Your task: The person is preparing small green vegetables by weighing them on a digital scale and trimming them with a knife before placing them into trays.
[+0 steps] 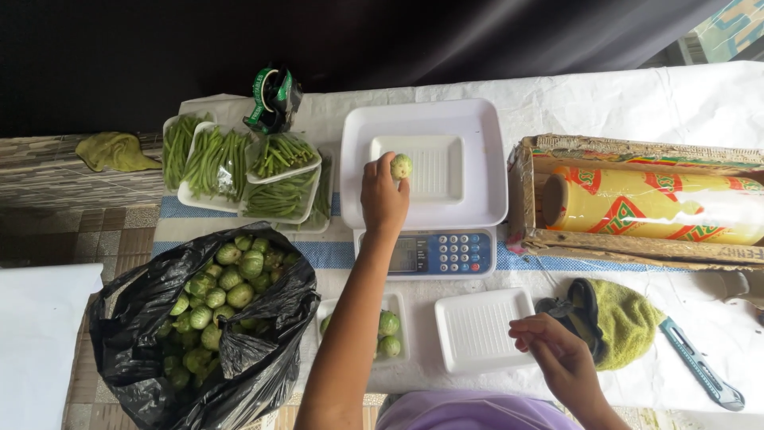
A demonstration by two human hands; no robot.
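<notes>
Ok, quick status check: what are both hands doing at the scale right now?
Left hand holds small round green eggplant over white foam tray on scale. Right hand empty, by spare foam tray. Nothing blocking.

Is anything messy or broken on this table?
Yes, the cardboard box holding the roll of wrap has torn, ragged edges. A yellow-green cloth also lies crumpled off the table at the left. Nothing looks spilled.

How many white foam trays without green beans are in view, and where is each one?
3. One small white foam tray sits on the scale pan, one empty tray lies near the right hand, and one tray holding round green vegetables is partly hidden by the left arm.
</notes>
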